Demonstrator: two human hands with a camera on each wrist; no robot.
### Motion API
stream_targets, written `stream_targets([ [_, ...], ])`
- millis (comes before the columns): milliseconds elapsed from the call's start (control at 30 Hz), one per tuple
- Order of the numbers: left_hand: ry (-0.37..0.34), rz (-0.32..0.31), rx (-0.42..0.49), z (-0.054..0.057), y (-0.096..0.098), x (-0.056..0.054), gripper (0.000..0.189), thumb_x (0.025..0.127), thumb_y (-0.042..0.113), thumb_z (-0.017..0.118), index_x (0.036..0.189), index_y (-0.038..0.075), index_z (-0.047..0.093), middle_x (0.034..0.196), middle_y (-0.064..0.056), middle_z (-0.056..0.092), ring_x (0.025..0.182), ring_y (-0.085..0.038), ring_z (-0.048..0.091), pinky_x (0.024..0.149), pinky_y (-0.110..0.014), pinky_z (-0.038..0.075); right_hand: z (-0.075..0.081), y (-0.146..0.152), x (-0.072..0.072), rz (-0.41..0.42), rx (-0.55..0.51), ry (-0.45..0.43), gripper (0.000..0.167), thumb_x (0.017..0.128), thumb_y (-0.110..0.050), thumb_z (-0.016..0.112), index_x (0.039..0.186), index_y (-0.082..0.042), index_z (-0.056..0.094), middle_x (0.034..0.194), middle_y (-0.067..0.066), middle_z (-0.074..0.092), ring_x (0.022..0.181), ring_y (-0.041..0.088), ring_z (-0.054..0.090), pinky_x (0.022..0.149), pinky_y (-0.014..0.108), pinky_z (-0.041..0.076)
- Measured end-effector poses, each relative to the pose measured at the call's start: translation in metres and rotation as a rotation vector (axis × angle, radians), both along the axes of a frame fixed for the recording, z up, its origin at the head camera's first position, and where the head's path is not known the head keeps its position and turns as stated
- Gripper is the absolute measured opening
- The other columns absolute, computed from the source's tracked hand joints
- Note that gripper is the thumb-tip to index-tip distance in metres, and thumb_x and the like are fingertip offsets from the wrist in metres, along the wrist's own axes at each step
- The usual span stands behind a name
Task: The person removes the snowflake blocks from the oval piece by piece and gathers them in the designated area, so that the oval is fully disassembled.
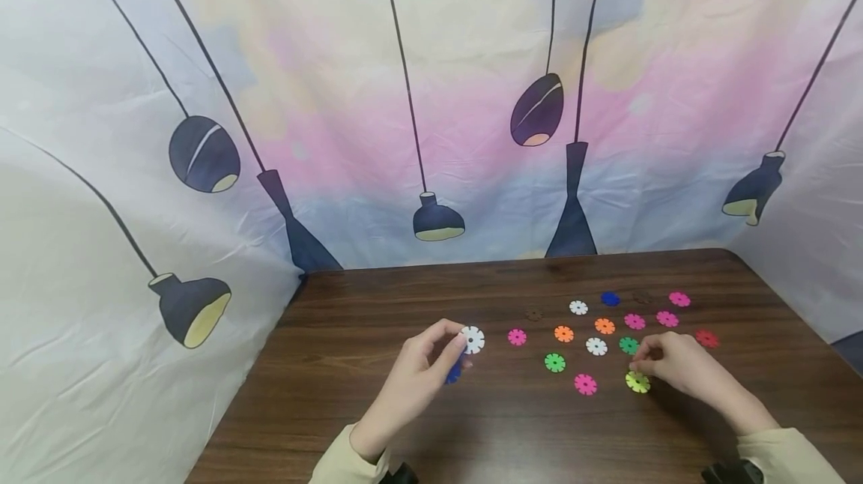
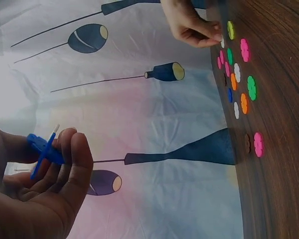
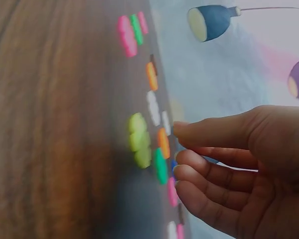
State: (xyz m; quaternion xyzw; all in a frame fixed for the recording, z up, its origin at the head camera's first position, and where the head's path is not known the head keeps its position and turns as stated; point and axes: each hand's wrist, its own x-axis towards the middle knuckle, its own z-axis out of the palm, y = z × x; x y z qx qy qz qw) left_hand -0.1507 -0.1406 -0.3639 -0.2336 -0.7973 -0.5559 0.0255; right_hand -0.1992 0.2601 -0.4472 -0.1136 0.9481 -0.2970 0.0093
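My left hand [image 1: 416, 370] pinches a small cluster of notched plastic discs between thumb and fingers, raised over the table's left-middle part. A white notched disc [image 1: 477, 339] faces out at the fingertips, with a blue notched disc [image 1: 453, 374] below it. From the left wrist view, blue discs [image 2: 44, 149] cross one another at an angle, partly covered by the fingers. Over the table at right, my right hand [image 1: 684, 370] hovers with bent fingers beside a yellow-green notched disc [image 1: 637, 382]. The right wrist view shows nothing between its thumb and fingers. A green disc [image 1: 629, 345] lies just beyond.
Several loose discs lie flat on the dark wooden table [image 1: 337, 394], among them a pink disc [image 1: 585, 384], an orange disc [image 1: 564, 334] and a red disc [image 1: 707, 339]. Behind the table hangs a cloth backdrop [image 1: 472, 132] printed with lamps.
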Motion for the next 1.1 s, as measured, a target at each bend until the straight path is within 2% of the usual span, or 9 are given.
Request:
stream_targets([
  [100, 0.016, 0.005, -0.001, 0.000, 0.001, -0.001, 0.017, 0.103, 0.027, 0.061, 0.106, 0.012, 0.068, 0.089, -0.001, 0.070, 0.077, -0.023, 0.069, 0.065, -0.028, 0.056, 0.009, -0.005, 0.001, 0.001, -0.015, 0.035, 0.012, 0.089, -0.021, 0.077, 0.083, -0.015, 0.070, 0.073, -0.005, 0.061, 0.064, 0.013, 0.047, 0.056, 0.028, 0.039],
  [267, 0.024, 0.005, 0.008, -0.001, 0.002, -0.001, 0.015, 0.100, 0.027, 0.065, 0.102, 0.013, 0.068, 0.089, 0.000, 0.071, 0.074, -0.014, 0.069, 0.063, -0.026, 0.054, 0.025, -0.021, 0.004, 0.047, -0.041, 0.099, 0.009, 0.089, -0.020, 0.077, 0.086, -0.014, 0.072, 0.076, -0.006, 0.063, 0.065, 0.010, 0.051, 0.057, 0.027, 0.043],
  [500, 0.027, -0.015, 0.011, -0.003, 0.004, 0.000, 0.014, 0.099, 0.026, 0.067, 0.100, 0.013, 0.069, 0.092, -0.003, 0.073, 0.076, -0.013, 0.070, 0.067, -0.026, 0.056, 0.053, -0.054, 0.015, 0.099, -0.104, 0.187, 0.006, 0.089, -0.022, 0.078, 0.087, -0.020, 0.073, 0.082, -0.011, 0.067, 0.071, 0.004, 0.056, 0.061, 0.026, 0.048],
  [667, 0.053, -0.019, -0.016, -0.004, 0.006, 0.001, 0.013, 0.098, 0.029, 0.068, 0.099, 0.016, 0.070, 0.087, 0.001, 0.071, 0.070, -0.011, 0.066, 0.062, -0.023, 0.051, 0.069, -0.074, 0.024, 0.159, -0.173, 0.245, 0.003, 0.091, -0.028, 0.077, 0.091, -0.025, 0.074, 0.084, -0.015, 0.068, 0.075, 0.003, 0.059, 0.066, 0.025, 0.051],
  [867, 0.061, -0.047, -0.011, -0.008, 0.009, 0.003, 0.012, 0.097, 0.028, 0.069, 0.097, 0.016, 0.071, 0.085, 0.002, 0.069, 0.065, -0.011, 0.062, 0.059, -0.022, 0.048, 0.077, -0.095, 0.036, 0.248, -0.230, 0.274, 0.003, 0.096, -0.032, 0.070, 0.097, -0.031, 0.073, 0.086, -0.021, 0.067, 0.079, 0.003, 0.062, 0.071, 0.027, 0.053],
  [1033, 0.102, -0.071, -0.016, -0.014, 0.013, 0.003, 0.014, 0.098, 0.027, 0.069, 0.096, 0.014, 0.071, 0.084, 0.003, 0.067, 0.063, -0.007, 0.058, 0.057, -0.021, 0.047, 0.077, -0.112, 0.043, 0.357, -0.299, 0.329, 0.009, 0.101, -0.027, 0.063, 0.102, -0.029, 0.072, 0.083, -0.018, 0.065, 0.060, 0.002, 0.056, 0.059, 0.026, 0.050],
  [1100, 0.112, -0.079, -0.019, -0.016, 0.014, 0.004, 0.014, 0.098, 0.027, 0.069, 0.096, 0.014, 0.071, 0.085, 0.004, 0.068, 0.063, -0.006, 0.057, 0.057, -0.021, 0.048, 0.077, -0.118, 0.047, 0.380, -0.319, 0.334, 0.010, 0.102, -0.025, 0.062, 0.103, -0.029, 0.072, 0.084, -0.017, 0.065, 0.061, 0.001, 0.056, 0.058, 0.026, 0.050],
])
